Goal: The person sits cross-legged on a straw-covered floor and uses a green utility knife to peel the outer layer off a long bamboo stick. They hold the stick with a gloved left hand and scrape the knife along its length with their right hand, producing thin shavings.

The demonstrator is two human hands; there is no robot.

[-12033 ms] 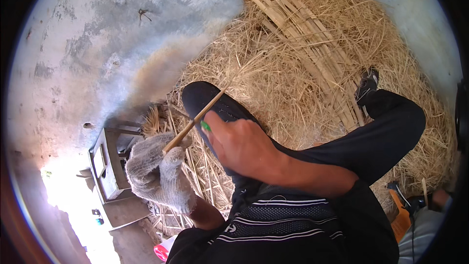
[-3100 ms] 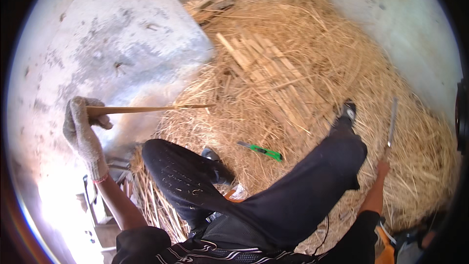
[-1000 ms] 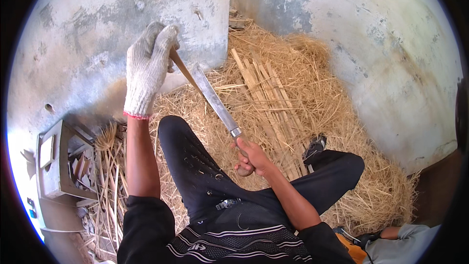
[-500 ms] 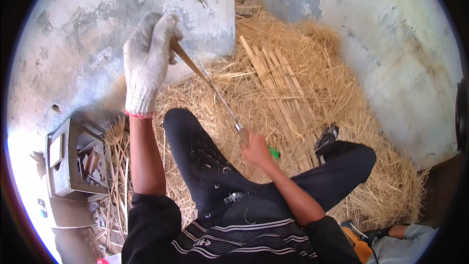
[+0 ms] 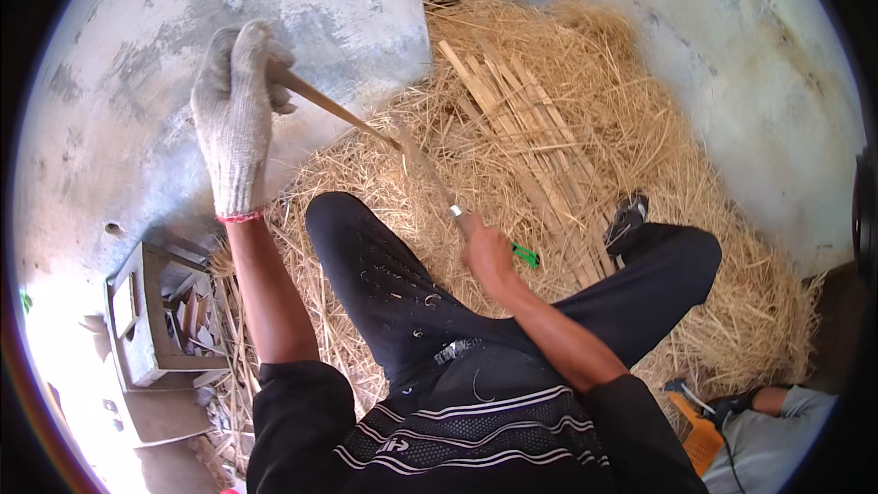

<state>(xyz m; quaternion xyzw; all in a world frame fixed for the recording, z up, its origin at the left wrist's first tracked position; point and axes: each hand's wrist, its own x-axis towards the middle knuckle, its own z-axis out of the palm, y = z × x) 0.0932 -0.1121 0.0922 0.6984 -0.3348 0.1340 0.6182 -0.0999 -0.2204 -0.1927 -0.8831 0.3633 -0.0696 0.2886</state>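
Observation:
My left hand [image 5: 236, 110], in a whitish knitted glove with a red cuff edge, is raised at the upper left. Its fingers are closed round one end of a thin bamboo strip [image 5: 334, 110], which slopes down to the right. In my bare right hand [image 5: 491, 256] is the handle of a knife [image 5: 428, 167]. The motion-blurred blade points up and left, its tip close by the strip's free end; whether they touch I cannot tell. A small bright green object [image 5: 525, 255] shows just beside my right hand.
Pale shavings [image 5: 658, 165] cover the floor round my bent legs. Several split strips [image 5: 521, 128] lie ahead. A worn wooden stool-like frame [image 5: 151, 361] holds scraps at left. Walls [image 5: 311, 0] rise ahead. Another person's grey-clothed leg [image 5: 777, 439] and an orange object [image 5: 701, 444] are lower right.
My gloved hand and the strip have shifted left in view. My right hand is slightly farther right, and the blade, which crossed the strip's end before, now appears blurred near its tip.

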